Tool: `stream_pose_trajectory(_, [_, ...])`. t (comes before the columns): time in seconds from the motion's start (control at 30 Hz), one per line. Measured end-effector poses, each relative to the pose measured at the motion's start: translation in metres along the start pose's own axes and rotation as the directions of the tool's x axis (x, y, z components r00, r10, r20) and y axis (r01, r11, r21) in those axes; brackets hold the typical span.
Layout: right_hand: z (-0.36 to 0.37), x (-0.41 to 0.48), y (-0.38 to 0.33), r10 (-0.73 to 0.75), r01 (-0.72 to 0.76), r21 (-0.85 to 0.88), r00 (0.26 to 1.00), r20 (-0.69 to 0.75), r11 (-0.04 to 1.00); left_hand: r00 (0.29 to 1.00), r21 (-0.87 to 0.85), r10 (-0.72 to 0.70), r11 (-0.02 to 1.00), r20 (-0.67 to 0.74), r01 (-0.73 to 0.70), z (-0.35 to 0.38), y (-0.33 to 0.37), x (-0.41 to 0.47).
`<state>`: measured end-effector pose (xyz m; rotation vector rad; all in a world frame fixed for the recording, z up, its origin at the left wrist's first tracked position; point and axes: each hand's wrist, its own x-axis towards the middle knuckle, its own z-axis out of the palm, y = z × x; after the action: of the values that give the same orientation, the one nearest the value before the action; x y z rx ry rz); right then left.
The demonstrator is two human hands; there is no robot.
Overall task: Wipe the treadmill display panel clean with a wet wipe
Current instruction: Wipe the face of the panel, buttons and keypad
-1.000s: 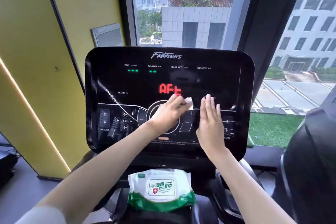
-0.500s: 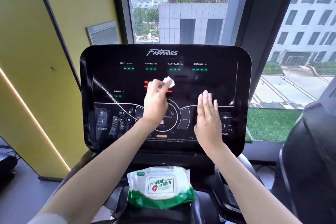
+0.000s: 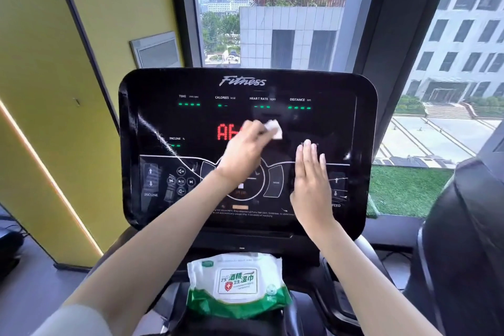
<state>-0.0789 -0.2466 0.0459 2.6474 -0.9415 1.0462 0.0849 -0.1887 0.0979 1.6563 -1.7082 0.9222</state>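
Now, the treadmill display panel (image 3: 327,125) fills the middle of the view: a glossy black slab with rounded corners, standing in front of the window. Green dashes glow under TIME, CALORIES, HEART RATE and DISTANCE, red letters burn at its centre, and a pale streak runs across its left side. Below it, a white-and-green pack of wipes (image 3: 237,285) sits at the console's foot. The right hand (image 3: 311,183) lies flat on the panel's right half, fingers straight and together, holding nothing. The left hand (image 3: 242,155) is at the centre, fingers curled, pinching the wet wipe (image 3: 274,128), a small crumpled white wad against the glass just right of the red letters.
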Motion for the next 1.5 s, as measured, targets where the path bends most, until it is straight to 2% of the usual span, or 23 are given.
stream_pose_trajectory(0.07, [0.001, 0.0, 0.0, 0.004, -0.004, 0.005, 1.0, -0.005, 1.0, 0.93, -0.096, -0.332, 0.943, -0.156, 0.32, 0.001, 0.0, 0.004])
stream_pose_trajectory(0.1, [0.001, 0.001, 0.0, 0.001, 0.0, 0.002, 1.0, -0.01, 1.0, 0.923, -0.081, -0.349, 0.937, -0.161, 0.34, 0.002, 0.007, 0.005])
stream_pose_trajectory(0.17, [0.0, 0.001, 0.002, -0.018, 0.018, 0.0, 1.0, -0.012, 1.0, 0.998, -0.025, -0.055, 0.998, 0.03, 0.055, 0.006, 0.022, 0.0])
stream_pose_trajectory(0.23, [-0.003, 0.0, 0.003, -0.033, 0.033, 0.002, 0.999, 0.003, 0.999, 0.969, -0.039, 0.197, 0.98, 0.152, -0.193, 0.005, 0.018, -0.002])
stream_pose_trajectory(0.3, [-0.004, 0.001, 0.004, -0.028, 0.028, 0.001, 0.999, 0.018, 1.0, 0.999, -0.101, -0.027, 0.994, 0.03, 0.03, 0.003, 0.008, 0.006])
stream_pose_trajectory(0.37, [-0.005, 0.002, 0.002, -0.015, 0.015, 0.016, 1.0, 0.02, 1.0, 0.91, -0.197, -0.387, 0.913, -0.147, 0.356, 0.004, 0.012, 0.014])
stream_pose_trajectory(0.4, [-0.007, 0.003, 0.002, -0.015, 0.014, 0.035, 1.0, 0.024, 0.999, 0.893, -0.187, -0.412, 0.906, -0.182, 0.38, 0.007, 0.021, 0.015])
stream_pose_trajectory(0.5, [-0.013, -0.002, 0.01, -0.005, 0.0, 0.09, 0.999, 0.051, 0.996, 0.999, -0.109, -0.015, 0.994, 0.052, 0.021, 0.02, 0.046, 0.004])
stream_pose_trajectory(0.57, [-0.018, -0.009, 0.021, 0.04, -0.045, 0.107, 0.998, 0.052, 0.993, 0.994, -0.118, 0.056, 0.992, 0.096, -0.044, 0.02, 0.039, 0.001])
stream_pose_trajectory(0.67, [-0.023, -0.013, 0.036, 0.082, -0.087, 0.112, 0.995, 0.053, 0.99, 0.916, -0.217, -0.387, 0.908, -0.109, 0.358, 0.02, 0.034, 0.008])
stream_pose_trajectory(0.7, [-0.023, -0.013, 0.039, 0.077, -0.083, 0.106, 0.995, 0.058, 0.991, 0.892, -0.214, -0.429, 0.893, -0.14, 0.396, 0.021, 0.038, 0.009])
stream_pose_trajectory(0.77, [-0.023, -0.012, 0.041, 0.061, -0.067, 0.089, 0.995, 0.075, 0.994, 0.985, -0.145, -0.17, 0.975, -0.015, 0.166, 0.025, 0.053, 0.004])
stream_pose_trajectory(0.83, [-0.022, -0.012, 0.042, 0.049, -0.055, 0.064, 0.995, 0.083, 0.996, 0.975, -0.121, 0.159, 0.982, 0.154, -0.141, 0.026, 0.053, -0.003])
stream_pose_trajectory(0.87, [-0.022, -0.013, 0.042, 0.044, -0.048, 0.047, 0.995, 0.086, 0.998, 0.977, -0.134, 0.147, 0.983, 0.156, -0.126, 0.023, 0.046, 0.0])
stream_pose_trajectory(0.97, [-0.021, -0.014, 0.041, 0.04, -0.041, 0.016, 0.996, 0.086, 0.999, 0.939, -0.21, -0.332, 0.928, -0.087, 0.309, 0.019, 0.034, 0.011])
stream_pose_trajectory(1.0, [-0.021, -0.014, 0.041, 0.037, -0.039, 0.015, 0.996, 0.085, 0.999, 0.918, -0.197, -0.375, 0.917, -0.128, 0.347, 0.019, 0.037, 0.011])
stream_pose_trajectory(1.07, [-0.019, -0.014, 0.042, 0.027, -0.028, 0.016, 0.996, 0.088, 0.999, 0.994, -0.121, -0.11, 0.987, 0.016, 0.111, 0.023, 0.048, 0.001])
stream_pose_trajectory(1.13, [-0.018, -0.014, 0.043, 0.02, -0.02, -0.001, 0.996, 0.086, 1.0, 0.951, -0.118, 0.226, 0.972, 0.209, -0.204, 0.022, 0.048, -0.01])
stream_pose_trajectory(1.2, [-0.017, -0.014, 0.043, 0.022, -0.02, -0.017, 0.996, 0.09, 1.0, 0.978, -0.133, 0.138, 0.984, 0.156, -0.118, 0.02, 0.034, 0.0])
stream_pose_trajectory(1.3, [-0.018, -0.014, 0.042, 0.033, -0.028, -0.044, 0.992, 0.121, 0.999, 0.938, -0.205, -0.335, 0.928, -0.091, 0.312, 0.018, 0.034, 0.019])
stream_pose_trajectory(1.37, [-0.019, -0.012, 0.042, 0.036, -0.029, -0.055, 0.99, 0.133, 0.998, 0.98, -0.151, -0.2, 0.969, -0.015, 0.195, 0.023, 0.046, 0.018])
stream_pose_trajectory(1.43, [-0.023, -0.011, 0.042, 0.031, -0.023, -0.054, 0.989, 0.146, 0.998, 0.965, -0.143, 0.16, 0.981, 0.206, -0.132, 0.025, 0.053, 0.009])
stream_pose_trajectory(1.5, [-0.026, -0.013, 0.042, 0.041, -0.033, -0.055, 0.988, 0.148, 0.998, 0.953, -0.159, 0.21, 0.971, 0.221, -0.177, 0.025, 0.042, 0.016])
